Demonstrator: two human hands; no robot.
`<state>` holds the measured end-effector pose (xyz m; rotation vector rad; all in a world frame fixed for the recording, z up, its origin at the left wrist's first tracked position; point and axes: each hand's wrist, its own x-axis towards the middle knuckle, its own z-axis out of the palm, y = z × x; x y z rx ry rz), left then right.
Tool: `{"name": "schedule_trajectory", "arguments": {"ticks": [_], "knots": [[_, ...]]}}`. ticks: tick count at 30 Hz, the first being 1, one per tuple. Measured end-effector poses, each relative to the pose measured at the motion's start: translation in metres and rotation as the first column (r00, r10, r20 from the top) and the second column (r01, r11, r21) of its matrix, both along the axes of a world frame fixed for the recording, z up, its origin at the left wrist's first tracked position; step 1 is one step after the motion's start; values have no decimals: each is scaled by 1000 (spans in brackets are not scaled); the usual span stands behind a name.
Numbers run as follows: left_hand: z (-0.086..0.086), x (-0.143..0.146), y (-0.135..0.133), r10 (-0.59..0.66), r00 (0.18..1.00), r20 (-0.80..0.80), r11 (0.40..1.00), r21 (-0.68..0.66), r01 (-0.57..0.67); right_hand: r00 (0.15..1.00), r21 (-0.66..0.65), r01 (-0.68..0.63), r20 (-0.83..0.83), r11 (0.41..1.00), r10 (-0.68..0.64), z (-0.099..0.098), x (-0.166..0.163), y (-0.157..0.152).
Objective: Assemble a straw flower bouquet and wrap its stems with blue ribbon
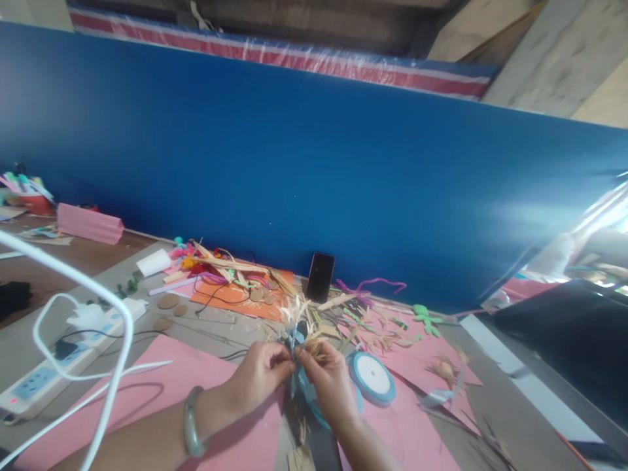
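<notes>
My left hand (267, 369), with a pale bangle (193, 422) on its wrist, pinches a light blue ribbon (293, 384). Facing it, my right hand (326, 376) has thumb and finger closed on the same ribbon, almost touching the left fingertips. Just above the fingers, pale dried strips (298, 307) fan out where the ribbon lies; my fingers partly cover how they join. Right of my right hand is a white-centred spool of blue ribbon (371, 377). More blue ribbon or a second spool (316, 411) shows partly behind that hand.
A phone (320, 278) leans against the blue partition (294, 163). Dried strips and pipe cleaners litter orange paper (210, 301) and pink sheets (196, 373). At left lie a power strip (73, 353) and a white cable (125, 327) crossing close. A dark screen (569, 347) stands right.
</notes>
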<state>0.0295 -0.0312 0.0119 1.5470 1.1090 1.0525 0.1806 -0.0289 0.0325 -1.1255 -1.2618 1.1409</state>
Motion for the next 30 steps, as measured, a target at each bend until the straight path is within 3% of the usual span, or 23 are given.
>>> {"name": "schedule_trajectory", "arguments": {"ticks": [6,13,24,30], "knots": [[-1,1,1,1,999,49,1000,11,-1,1000,45,27,12,999,-28,-3,-2,1],[11,-3,1,-6,995,98,998,-65,13,998,-32,-39,-47,999,38,3,-1,-2],[9,-3,2,18,982,189,994,-113,4,992,-50,-47,-122,998,40,1,-1,-2],[3,-2,2,-18,976,216,993,-107,42,958,-130,-104,-278,986,64,-6,0,3]]}}
